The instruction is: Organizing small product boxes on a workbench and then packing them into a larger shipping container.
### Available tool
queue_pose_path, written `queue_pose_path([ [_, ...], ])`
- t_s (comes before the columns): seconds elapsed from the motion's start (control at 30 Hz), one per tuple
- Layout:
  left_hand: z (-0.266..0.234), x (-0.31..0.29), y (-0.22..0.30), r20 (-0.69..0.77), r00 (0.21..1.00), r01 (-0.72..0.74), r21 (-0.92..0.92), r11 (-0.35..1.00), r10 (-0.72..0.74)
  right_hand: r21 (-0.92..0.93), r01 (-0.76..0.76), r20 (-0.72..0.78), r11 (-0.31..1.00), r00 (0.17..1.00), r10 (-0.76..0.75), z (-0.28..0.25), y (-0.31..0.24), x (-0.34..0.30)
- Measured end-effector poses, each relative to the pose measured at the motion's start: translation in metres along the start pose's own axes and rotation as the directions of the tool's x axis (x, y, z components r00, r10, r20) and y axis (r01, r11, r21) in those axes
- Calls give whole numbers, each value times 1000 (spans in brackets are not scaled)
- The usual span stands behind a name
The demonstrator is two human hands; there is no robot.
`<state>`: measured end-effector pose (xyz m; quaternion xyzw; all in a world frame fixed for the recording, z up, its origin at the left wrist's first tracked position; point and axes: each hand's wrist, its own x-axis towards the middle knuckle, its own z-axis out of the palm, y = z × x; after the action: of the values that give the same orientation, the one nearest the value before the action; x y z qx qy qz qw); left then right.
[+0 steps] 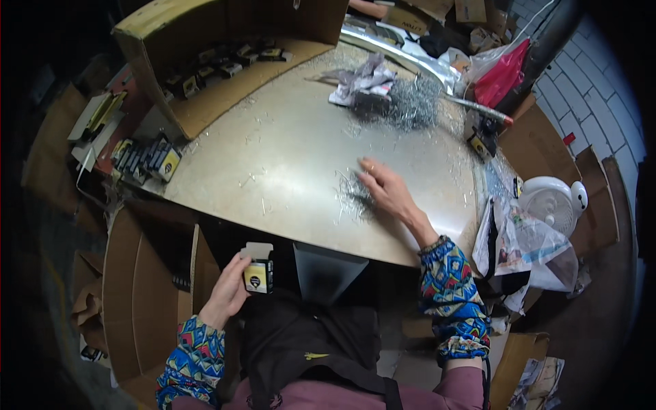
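My left hand [229,285] is closed on a small box [258,275] in black, yellow and white, held upright below the table's near edge. Its pale top flap stands up; what is inside does not show. My right hand [388,193] is over the tabletop with its fingers stretched out to the left, at a small heap of thin metal pins [352,193]. The thumb is partly hidden. Farther back lies a much larger heap of the same kind of pins [413,102], beside crumpled paper [365,82].
On the table [273,164], a cardboard carton [160,89] lies on its side with several small boxes inside. More small boxes [147,160] stand in a row at the left edge. At right are a white fan [550,205] and plastic bags [529,249]. An open carton [140,294] stands lower left.
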<state>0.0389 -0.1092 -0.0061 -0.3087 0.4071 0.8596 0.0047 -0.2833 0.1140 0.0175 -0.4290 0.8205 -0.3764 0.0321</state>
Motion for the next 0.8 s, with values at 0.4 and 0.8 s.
queue_pose_path([
  [0.4, 33, 4, -133, -46, 960, 279, 56, 959, -277, -425, -14, -117, 905, 992, -40, 89, -108, -74],
  [0.8, 41, -9, -133, -15, 980, 201, 7, 980, -201, 88, -129, -50, 988, 990, 134, 33, -149, -133],
])
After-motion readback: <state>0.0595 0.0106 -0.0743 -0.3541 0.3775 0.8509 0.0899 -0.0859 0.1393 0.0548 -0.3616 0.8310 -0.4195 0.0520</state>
